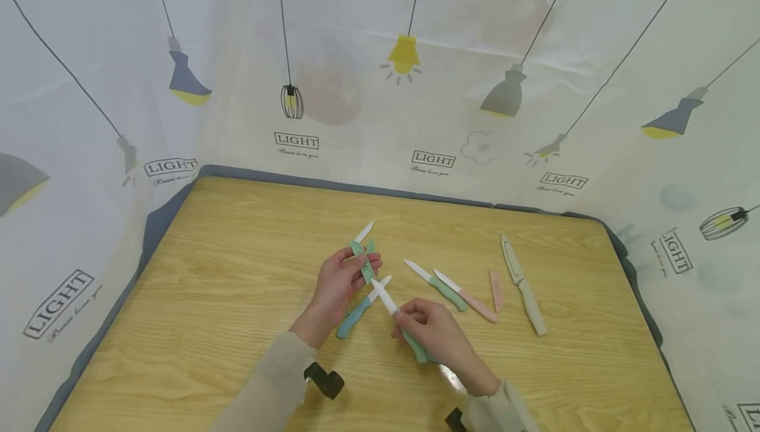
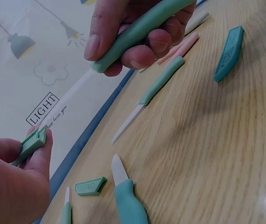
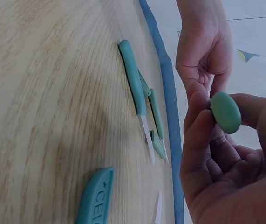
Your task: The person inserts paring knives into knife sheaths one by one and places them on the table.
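Note:
My left hand (image 1: 335, 283) pinches a light green blade sheath (image 2: 32, 144) between thumb and fingers above the table. In my right hand (image 1: 433, 330) is a knife with a green handle (image 2: 137, 35) and a white blade (image 1: 386, 297). Its blade points at the sheath, the tip right at the sheath's end in the left wrist view. Under the hands lies a teal-handled knife (image 1: 354, 318) with its white blade bare. Beyond it are another green sheath (image 2: 91, 186) and a small green-handled knife (image 2: 66, 212), both partly hidden by my left hand in the head view.
Right of the hands lie a green-handled knife (image 1: 448, 293), a pink-handled knife (image 1: 479, 307), a pink sheath (image 1: 496, 291) and a cream knife (image 1: 530, 307) with its blade covered. A teal sheath (image 2: 229, 53) rests on the wooden table (image 1: 208, 300) near my right hand.

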A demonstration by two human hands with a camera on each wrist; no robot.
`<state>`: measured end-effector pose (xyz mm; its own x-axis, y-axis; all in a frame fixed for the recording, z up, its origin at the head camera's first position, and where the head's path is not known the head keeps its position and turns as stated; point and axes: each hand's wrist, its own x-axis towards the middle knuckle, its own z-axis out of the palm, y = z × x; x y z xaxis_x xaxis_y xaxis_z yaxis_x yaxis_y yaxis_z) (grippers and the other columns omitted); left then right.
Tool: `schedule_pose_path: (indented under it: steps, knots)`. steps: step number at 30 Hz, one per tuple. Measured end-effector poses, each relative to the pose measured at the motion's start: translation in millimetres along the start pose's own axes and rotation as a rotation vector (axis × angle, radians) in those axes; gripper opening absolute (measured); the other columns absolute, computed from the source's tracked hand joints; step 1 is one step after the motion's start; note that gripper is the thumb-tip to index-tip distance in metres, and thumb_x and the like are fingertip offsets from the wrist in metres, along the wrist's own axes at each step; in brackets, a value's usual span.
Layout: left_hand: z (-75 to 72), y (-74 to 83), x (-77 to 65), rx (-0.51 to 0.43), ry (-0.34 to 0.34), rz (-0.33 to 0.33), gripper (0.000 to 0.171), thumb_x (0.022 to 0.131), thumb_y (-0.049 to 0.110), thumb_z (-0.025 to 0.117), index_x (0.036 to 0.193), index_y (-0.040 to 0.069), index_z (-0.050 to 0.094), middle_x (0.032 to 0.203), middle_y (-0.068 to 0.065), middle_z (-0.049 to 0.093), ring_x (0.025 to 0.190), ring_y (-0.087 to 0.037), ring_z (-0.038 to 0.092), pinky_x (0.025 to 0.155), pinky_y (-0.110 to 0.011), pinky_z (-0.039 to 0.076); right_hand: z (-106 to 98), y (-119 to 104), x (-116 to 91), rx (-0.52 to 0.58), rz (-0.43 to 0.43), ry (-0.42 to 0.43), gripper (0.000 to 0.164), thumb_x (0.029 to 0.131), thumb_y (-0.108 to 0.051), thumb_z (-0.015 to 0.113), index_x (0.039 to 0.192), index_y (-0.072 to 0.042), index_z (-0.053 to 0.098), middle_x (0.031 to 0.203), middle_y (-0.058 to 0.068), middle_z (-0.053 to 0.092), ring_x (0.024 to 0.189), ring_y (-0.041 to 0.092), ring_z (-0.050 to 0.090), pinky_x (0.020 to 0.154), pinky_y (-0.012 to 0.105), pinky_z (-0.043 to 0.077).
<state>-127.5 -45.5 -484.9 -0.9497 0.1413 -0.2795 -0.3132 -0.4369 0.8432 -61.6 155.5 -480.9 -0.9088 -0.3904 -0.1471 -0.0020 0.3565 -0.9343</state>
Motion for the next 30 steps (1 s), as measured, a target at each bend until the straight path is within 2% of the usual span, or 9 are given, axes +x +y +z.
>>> schedule_pose_path:
  steps: [7,16,20,24,30]
  knots:
    - [0.2,-1.2,0.5,-0.010,-0.004,0.000,0.042,0.100,0.006,0.050,0.136,-0.013,0.037,0.127,-0.030,0.056,0.111,-0.029,0.061,0.093,-0.032,0.051,1.1,3.3,1.4,-0.031,-0.008,-0.006,0.036,0.099,-0.029,0.054,0.102,0.006,0.063,0.077,0.001,0.071,0.073,0.031,0.068,0.057,0.022,0.056]
    - [1.7,-3.1,-0.6,0.004,-0.012,-0.003,0.043,0.100,0.007,0.050,0.136,-0.013,0.037,0.124,-0.027,0.059,0.112,-0.029,0.061,0.097,-0.037,0.048,5.2,3.7,3.5,-0.043,0.019,0.007,0.036,0.099,-0.031,0.054,0.101,0.003,0.064,0.077,0.000,0.071,0.073,0.027,0.069,0.058,0.023,0.055]
    - [2.3,-3.2,-1.7,0.009,-0.020,0.002,0.043,0.100,0.006,0.049,0.136,-0.013,0.036,0.126,-0.030,0.056,0.113,-0.029,0.060,0.096,-0.036,0.048,7.3,1.4,3.7,-0.044,0.016,0.009,0.035,0.099,-0.031,0.054,0.101,0.003,0.064,0.077,-0.001,0.071,0.072,0.025,0.068,0.058,0.023,0.055]
    - [2.9,-3.1,-1.9,0.013,-0.023,0.007,0.042,0.100,0.006,0.049,0.136,-0.013,0.036,0.128,-0.032,0.054,0.112,-0.029,0.060,0.096,-0.035,0.049,8.4,0.1,4.6,-0.042,0.032,0.013,0.037,0.098,-0.032,0.055,0.102,0.004,0.064,0.077,0.000,0.071,0.072,0.025,0.068,0.057,0.022,0.054]
    - [3.2,-3.4,-1.6,0.012,-0.023,0.006,0.042,0.101,0.006,0.048,0.137,-0.012,0.037,0.126,-0.029,0.057,0.112,-0.028,0.061,0.095,-0.035,0.049,9.7,0.2,5.7,-0.038,0.035,0.017,0.037,0.098,-0.031,0.055,0.102,0.005,0.063,0.077,0.001,0.071,0.073,0.027,0.067,0.058,0.022,0.054]
